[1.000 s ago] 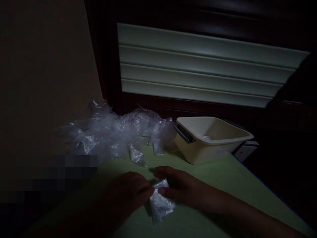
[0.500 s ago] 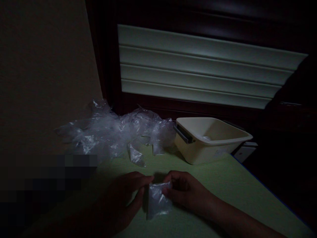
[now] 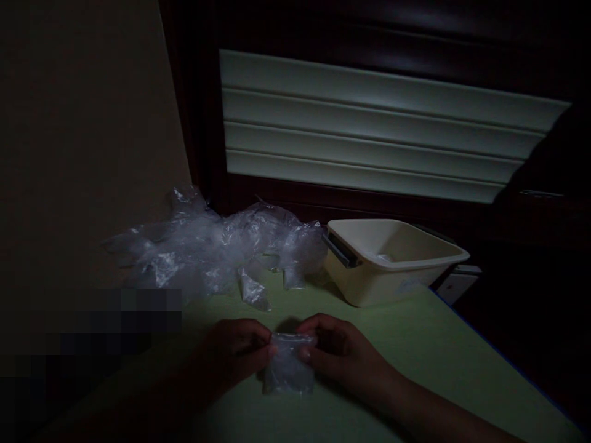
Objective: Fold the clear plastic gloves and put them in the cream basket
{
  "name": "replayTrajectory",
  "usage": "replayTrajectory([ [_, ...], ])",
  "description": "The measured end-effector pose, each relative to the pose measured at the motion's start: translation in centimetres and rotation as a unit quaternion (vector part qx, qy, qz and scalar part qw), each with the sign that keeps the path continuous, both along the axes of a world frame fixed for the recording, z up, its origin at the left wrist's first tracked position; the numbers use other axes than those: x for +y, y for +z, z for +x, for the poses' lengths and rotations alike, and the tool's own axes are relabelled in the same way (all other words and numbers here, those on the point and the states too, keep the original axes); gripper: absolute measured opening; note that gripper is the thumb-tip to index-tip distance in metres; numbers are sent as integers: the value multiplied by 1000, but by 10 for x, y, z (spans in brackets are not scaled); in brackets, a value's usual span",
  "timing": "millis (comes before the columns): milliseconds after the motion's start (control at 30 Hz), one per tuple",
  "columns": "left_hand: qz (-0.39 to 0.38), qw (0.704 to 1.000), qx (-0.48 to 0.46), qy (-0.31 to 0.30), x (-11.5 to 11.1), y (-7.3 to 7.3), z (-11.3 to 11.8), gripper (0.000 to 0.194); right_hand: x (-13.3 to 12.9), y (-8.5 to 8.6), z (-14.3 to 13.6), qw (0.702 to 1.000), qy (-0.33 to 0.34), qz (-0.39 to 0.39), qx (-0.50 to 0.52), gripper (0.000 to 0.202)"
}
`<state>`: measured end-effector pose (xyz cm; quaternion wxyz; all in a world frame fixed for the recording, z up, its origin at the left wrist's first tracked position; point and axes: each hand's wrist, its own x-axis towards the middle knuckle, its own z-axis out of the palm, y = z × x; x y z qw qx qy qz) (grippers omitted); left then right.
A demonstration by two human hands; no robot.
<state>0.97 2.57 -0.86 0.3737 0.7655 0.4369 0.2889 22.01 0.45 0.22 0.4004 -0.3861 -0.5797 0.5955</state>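
Observation:
A small clear plastic bag (image 3: 289,373) hangs between my two hands, low in the middle of the head view, over the green table top. My left hand (image 3: 244,349) pinches its upper left corner between thumb and forefinger. At the upper right corner, the thumb and fingers of my right hand (image 3: 335,351) are closed on the same bag. Whether anything is inside the bag is too dark to tell.
A heap of crumpled clear plastic bags (image 3: 184,246) lies at the back left of the green table (image 3: 388,344). Right of it stands a cream bin (image 3: 378,286) with dark handles and some clear plastic inside. A slatted panel (image 3: 369,129) rises behind.
My left thumb and forefinger, apart before, have closed on the bag's left corner. The bag has shifted slightly left and up, and its top edge is now held at both sides.

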Motion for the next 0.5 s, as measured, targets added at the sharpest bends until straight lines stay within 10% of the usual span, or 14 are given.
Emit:
replayTrajectory([
  [500, 204, 972, 111, -32, -21, 38, -13, 9, -8, -4, -8, 996, -17, 38, -74, 33],
])
